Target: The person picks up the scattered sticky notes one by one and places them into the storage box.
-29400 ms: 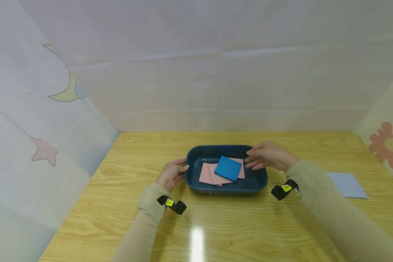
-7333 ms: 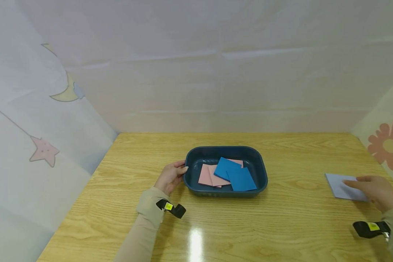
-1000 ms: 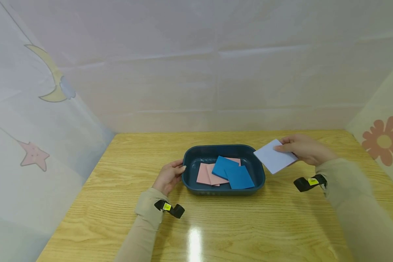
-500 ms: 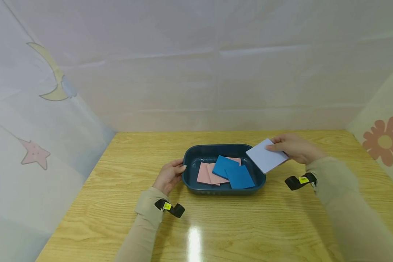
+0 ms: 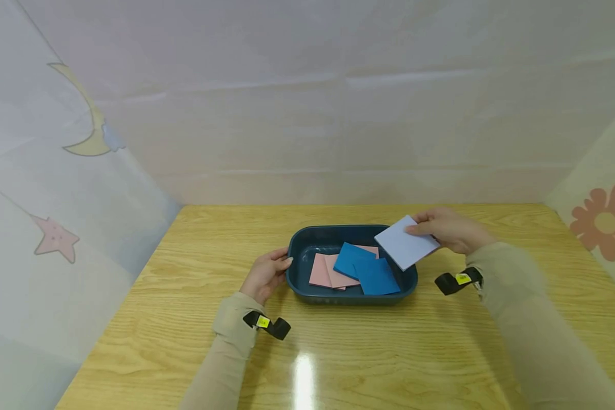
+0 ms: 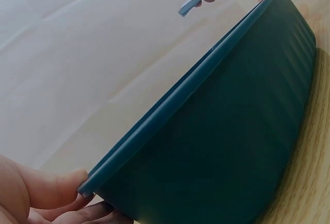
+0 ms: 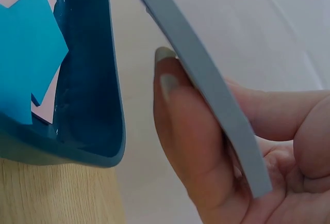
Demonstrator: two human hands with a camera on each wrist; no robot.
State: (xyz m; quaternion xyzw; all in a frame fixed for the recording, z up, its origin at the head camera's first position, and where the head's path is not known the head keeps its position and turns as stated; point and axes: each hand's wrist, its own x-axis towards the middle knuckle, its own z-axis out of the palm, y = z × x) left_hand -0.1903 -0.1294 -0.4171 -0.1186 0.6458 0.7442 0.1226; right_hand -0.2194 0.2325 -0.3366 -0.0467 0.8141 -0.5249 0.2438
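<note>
A dark teal plastic bin [image 5: 307, 295] stands in the middle of the table. My left hand [image 5: 265, 275] pinches its left rim, thumb [image 6: 56, 187] on top and fingers underneath. In the head view my right hand [image 5: 448, 229] holds a pale lilac sticky note pad [image 5: 406, 244] above the bin's right end. The right wrist view shows this pad [image 7: 206, 79] edge-on between thumb and fingers, a thin stack. Inside the bin, two blue pads [image 5: 376, 277] overlap on top of several pink pads [image 5: 320, 270], which they partly cover.
The wooden table [image 5: 184, 341] runs back to a pale cloth backdrop [image 5: 266, 114]. Patterned cloth rises on both sides, with a star [image 5: 56, 239] at left and a flower [image 5: 605, 222] at right. Each wrist wears a small black camera [image 5: 277, 328].
A second blue pad has come into the bin since the first frame. The lilac pad has left the table at right and moved left, in my right hand, over the bin. My left hand stays put.
</note>
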